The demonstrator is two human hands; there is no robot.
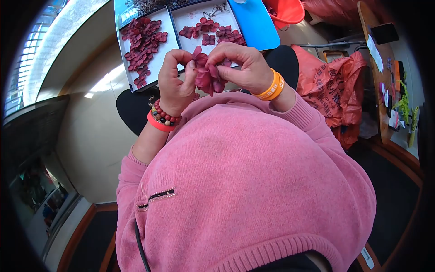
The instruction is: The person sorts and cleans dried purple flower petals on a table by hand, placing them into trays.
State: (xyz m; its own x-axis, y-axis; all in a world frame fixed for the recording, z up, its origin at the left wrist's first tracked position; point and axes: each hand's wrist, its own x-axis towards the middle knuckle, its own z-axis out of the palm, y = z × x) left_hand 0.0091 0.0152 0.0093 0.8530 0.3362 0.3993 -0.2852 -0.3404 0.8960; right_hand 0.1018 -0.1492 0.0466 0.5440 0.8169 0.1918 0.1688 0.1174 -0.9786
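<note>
Dark red fabric-like petals (208, 80) are bunched between my two hands, just above the front of my pink sweater. My left hand (176, 84) pinches the bunch from the left, thumb and forefinger together. From the right, my right hand (244, 68) holds the same bunch between thumb and fingers. Beyond my hands lies a white tray with a dark rim (159, 56), its left part bearing a heap of dark red flower pieces (142, 43). Several more flower pieces (208, 39) lie in the tray's right part, close to my right hand.
A blue surface (256, 25) shows under and right of the tray. A red bin (287, 10) stands at the upper right, with red plastic bags (333, 86) below it. Farther right is a wooden board edge (376, 90) with small items.
</note>
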